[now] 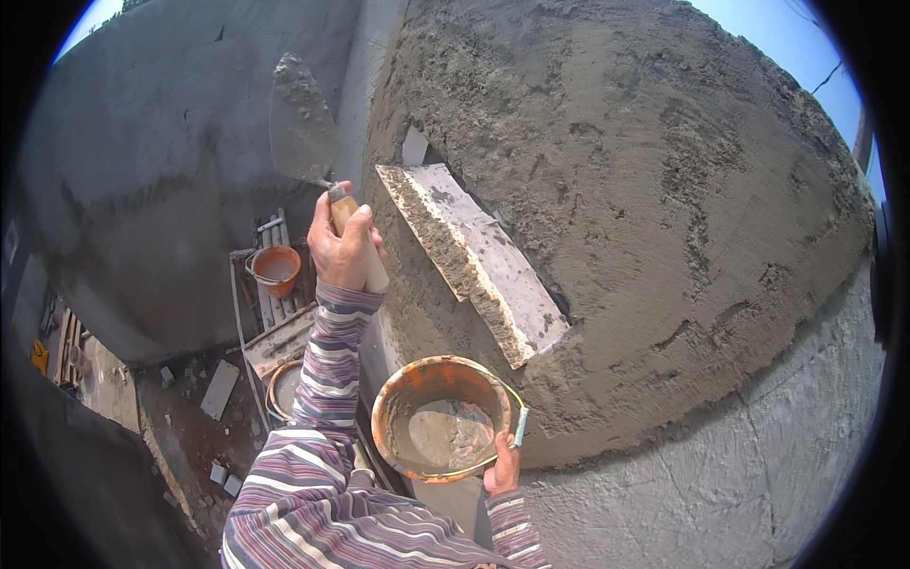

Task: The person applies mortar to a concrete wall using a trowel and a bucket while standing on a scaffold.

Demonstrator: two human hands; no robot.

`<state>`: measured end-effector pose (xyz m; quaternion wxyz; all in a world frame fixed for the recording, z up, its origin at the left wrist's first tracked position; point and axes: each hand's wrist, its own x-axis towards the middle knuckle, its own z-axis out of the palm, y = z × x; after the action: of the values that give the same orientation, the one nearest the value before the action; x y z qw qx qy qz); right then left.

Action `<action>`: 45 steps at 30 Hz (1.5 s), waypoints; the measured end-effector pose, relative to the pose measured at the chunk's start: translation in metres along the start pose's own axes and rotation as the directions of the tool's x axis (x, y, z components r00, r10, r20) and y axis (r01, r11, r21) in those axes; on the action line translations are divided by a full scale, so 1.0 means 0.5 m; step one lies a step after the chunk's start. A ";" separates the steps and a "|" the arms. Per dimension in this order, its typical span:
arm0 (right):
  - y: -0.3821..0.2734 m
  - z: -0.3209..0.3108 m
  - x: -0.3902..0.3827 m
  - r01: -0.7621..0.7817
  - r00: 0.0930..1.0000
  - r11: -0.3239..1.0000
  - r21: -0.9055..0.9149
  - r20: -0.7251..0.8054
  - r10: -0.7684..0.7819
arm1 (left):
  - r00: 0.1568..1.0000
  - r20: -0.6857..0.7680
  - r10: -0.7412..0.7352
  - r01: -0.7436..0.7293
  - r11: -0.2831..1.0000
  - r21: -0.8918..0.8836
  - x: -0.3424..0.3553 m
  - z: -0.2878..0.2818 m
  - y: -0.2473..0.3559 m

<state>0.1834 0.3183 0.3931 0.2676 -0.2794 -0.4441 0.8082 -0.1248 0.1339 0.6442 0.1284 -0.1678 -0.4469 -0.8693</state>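
Observation:
My left hand [346,247] grips the wooden handle [373,270] of a trowel, whose mortar-smeared blade [301,119] is raised against the grey wall at upper left. Lower down, my right hand [502,465] holds the rim of an orange bucket [389,427] with wet grey mortar [436,431] inside. Just right of the trowel, a pale slanted slab [502,280] sits at a recess in the rough plastered wall [664,190], its left edge crusted with mortar.
A scaffold platform of poles [280,229] at left carries another orange bucket [275,270] and a board [280,341]. A further bucket [282,387] is partly hidden by my arm. Rubble and loose blocks [220,389] lie below. Another grey wall [161,161] rises on the left.

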 end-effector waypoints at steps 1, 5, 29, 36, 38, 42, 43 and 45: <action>0.000 0.006 -0.013 -0.002 1.000 1.000 0.008 0.005 0.002 | 0.974 -0.165 0.155 -0.154 0.988 0.019 0.049 0.036 0.020; 0.032 -0.030 -0.048 0.061 0.998 0.998 -0.019 -0.030 -0.062 | 0.683 -0.548 0.483 -0.276 0.865 0.418 0.230 0.156 -0.008; -0.085 0.009 -0.063 0.114 0.993 0.986 -0.120 0.040 -0.110 | 0.054 0.269 -0.962 -0.606 0.183 0.775 -0.418 -0.237 -0.184; -0.133 0.083 -0.036 0.123 0.967 0.978 -0.168 0.243 -0.080 | -0.764 0.362 -0.533 -0.644 0.667 -0.376 -0.306 -0.222 -0.332; -0.123 0.080 -0.029 0.145 0.955 0.979 -0.143 0.279 -0.101 | -0.467 0.438 -0.768 -0.540 0.640 0.547 -0.279 -0.239 -0.292; -0.086 0.076 0.006 0.058 0.960 0.995 -0.078 0.279 -0.034 | -0.336 0.120 -0.934 -0.163 0.183 0.969 -0.285 -0.227 -0.225; -0.071 0.079 0.005 0.024 0.963 0.998 -0.054 0.270 -0.008 | -0.380 0.109 -0.919 0.012 0.113 0.994 -0.303 -0.242 -0.226; -0.061 0.095 -0.005 0.062 0.971 0.996 -0.057 0.232 -0.047 | -0.461 0.155 -0.874 0.315 0.003 0.949 -0.346 -0.279 -0.241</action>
<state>0.1578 0.3038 0.4416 0.2272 -0.1796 -0.5052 0.8130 -0.0370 0.1005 0.4098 -0.7150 -0.2228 -0.6047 -0.2711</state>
